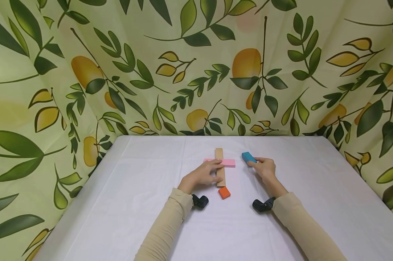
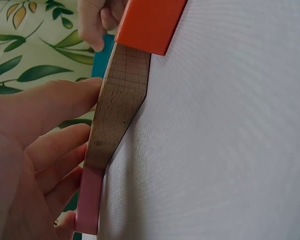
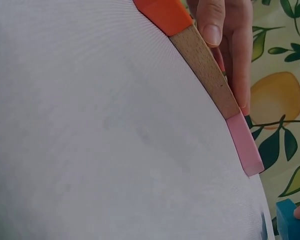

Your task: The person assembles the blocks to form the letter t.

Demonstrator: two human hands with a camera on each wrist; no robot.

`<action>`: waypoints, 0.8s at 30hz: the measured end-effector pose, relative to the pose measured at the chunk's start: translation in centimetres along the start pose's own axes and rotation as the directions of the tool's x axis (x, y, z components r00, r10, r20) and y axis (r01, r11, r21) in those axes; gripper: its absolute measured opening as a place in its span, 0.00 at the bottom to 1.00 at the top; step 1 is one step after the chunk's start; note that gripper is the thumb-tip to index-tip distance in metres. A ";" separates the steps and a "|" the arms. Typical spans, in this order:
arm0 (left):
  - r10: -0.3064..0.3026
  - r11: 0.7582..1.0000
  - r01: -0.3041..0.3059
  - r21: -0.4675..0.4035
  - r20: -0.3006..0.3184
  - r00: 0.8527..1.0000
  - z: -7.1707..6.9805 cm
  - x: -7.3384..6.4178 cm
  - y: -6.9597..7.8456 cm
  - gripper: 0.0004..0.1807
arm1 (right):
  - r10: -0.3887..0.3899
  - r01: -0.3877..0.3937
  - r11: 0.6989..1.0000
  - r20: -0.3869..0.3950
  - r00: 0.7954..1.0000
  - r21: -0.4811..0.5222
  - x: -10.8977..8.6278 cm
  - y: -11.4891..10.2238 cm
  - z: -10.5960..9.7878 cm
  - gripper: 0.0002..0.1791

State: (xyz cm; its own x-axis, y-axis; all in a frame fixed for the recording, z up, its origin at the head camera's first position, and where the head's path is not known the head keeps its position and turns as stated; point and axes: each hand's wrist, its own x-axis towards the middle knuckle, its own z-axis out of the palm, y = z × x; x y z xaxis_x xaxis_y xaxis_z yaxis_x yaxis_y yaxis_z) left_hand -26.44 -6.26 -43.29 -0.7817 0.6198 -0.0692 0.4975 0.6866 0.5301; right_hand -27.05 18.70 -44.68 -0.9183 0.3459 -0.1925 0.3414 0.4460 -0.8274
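Note:
Light wooden blocks (image 1: 219, 153) form a line running away from me on the white tabletop. Pink (image 1: 229, 163) crosses that line in the head view; I cannot tell whether it is one block or two. My left hand (image 1: 203, 174) rests its fingertips on the wood and near the pink, fingers loosely extended. An orange block (image 1: 224, 193) sits at the near end of the wood, turned at an angle. To the right, my right hand (image 1: 264, 169) pinches a blue block (image 1: 248, 157) between thumb and fingers, apart from the others. Whether the blue block touches the cloth is unclear.
A white cloth (image 1: 134, 203) covers the table. Patterned fabric (image 1: 196, 72) with leaves and fruit hangs behind its far edge and along both sides. Black wrist cameras (image 1: 200, 201) stick out inward from both sleeves, near the table surface.

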 end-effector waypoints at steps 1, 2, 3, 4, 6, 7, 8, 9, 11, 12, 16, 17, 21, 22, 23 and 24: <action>0.000 1.000 0.000 0.002 0.000 1.000 0.0 0.0 0.0 0.32 | -0.001 0.001 1.000 -0.003 1.000 0.006 0.0 0.0 0.0 0.29; -0.002 1.000 0.002 0.000 0.002 1.000 0.0 0.0 0.0 0.32 | -0.004 0.004 1.000 -0.009 1.000 0.014 0.0 0.1 0.0 0.29; -0.003 1.000 0.003 -0.002 0.003 1.000 0.0 0.0 0.0 0.32 | -0.008 0.009 1.000 -0.015 1.000 0.022 0.0 0.1 0.1 0.29; 0.000 1.000 0.000 -0.002 0.002 1.000 0.0 0.0 0.0 0.32 | -0.012 0.013 1.000 -0.020 1.000 0.029 -0.1 0.1 0.1 0.29; 0.002 1.000 -0.002 -0.001 0.001 1.000 0.0 0.0 0.0 0.32 | -0.021 0.022 0.999 -0.023 0.999 0.049 -0.2 0.1 0.0 0.29; 0.003 1.000 -0.003 0.000 0.002 1.000 0.0 0.0 0.0 0.32 | -0.025 0.026 0.998 -0.024 0.999 0.059 -0.3 0.0 0.0 0.29; 0.005 1.000 -0.005 0.002 0.001 1.000 0.0 0.0 0.0 0.32 | -0.029 0.031 0.997 -0.024 0.999 0.068 -0.4 0.0 -0.1 0.29; 0.007 1.000 -0.007 0.005 0.000 1.000 0.0 0.0 -0.1 0.32 | -0.034 0.035 0.997 -0.021 0.999 0.074 -0.5 -0.1 -0.1 0.29; 0.005 1.000 -0.005 0.012 0.000 1.000 0.0 0.0 -0.1 0.32 | -0.042 0.042 0.996 -0.008 0.999 0.079 -0.7 -0.2 -0.2 0.29; 0.003 1.000 -0.003 0.013 0.000 1.000 0.0 0.0 0.0 0.32 | -0.044 0.044 0.996 -0.002 0.999 0.077 -0.7 -0.3 -0.3 0.29; -0.009 1.000 0.009 0.015 0.002 1.000 -0.1 0.1 0.0 0.32 | -0.074 0.073 0.996 0.022 0.997 0.057 -0.8 -0.3 -0.5 0.29; -0.011 1.000 0.011 0.012 0.003 1.000 -0.1 0.1 0.0 0.32 | -0.087 0.086 0.995 0.024 0.996 0.052 -0.9 -0.3 -0.6 0.28; -0.002 1.000 0.002 0.007 0.000 1.000 -0.1 0.1 0.0 0.31 | -0.137 0.135 0.990 0.030 0.990 0.048 -1.0 -0.3 -0.9 0.27; 0.004 1.000 -0.004 0.009 -0.001 1.000 0.0 0.1 -0.1 0.31 | -0.148 0.146 0.988 0.034 0.988 0.052 -1.1 -0.3 -0.9 0.27; 0.013 1.000 -0.013 0.013 -0.005 1.000 0.0 0.1 -0.1 0.31 | -0.158 0.156 0.986 0.036 0.987 0.053 -1.1 -0.2 -1.0 0.26; 0.021 1.000 -0.021 0.017 -0.007 1.000 0.0 0.1 -0.1 0.31 | -0.165 0.163 0.985 0.039 0.985 0.054 -1.2 -0.2 -1.0 0.26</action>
State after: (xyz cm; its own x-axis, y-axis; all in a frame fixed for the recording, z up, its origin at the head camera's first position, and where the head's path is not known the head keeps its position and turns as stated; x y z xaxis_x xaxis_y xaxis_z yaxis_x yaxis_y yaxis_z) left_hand -26.57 -6.28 -43.37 -0.7735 0.6316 -0.0517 0.5205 0.6798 0.5166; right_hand -25.82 19.04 -43.73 -0.9692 0.2350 -0.0737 0.1759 0.4512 -0.8749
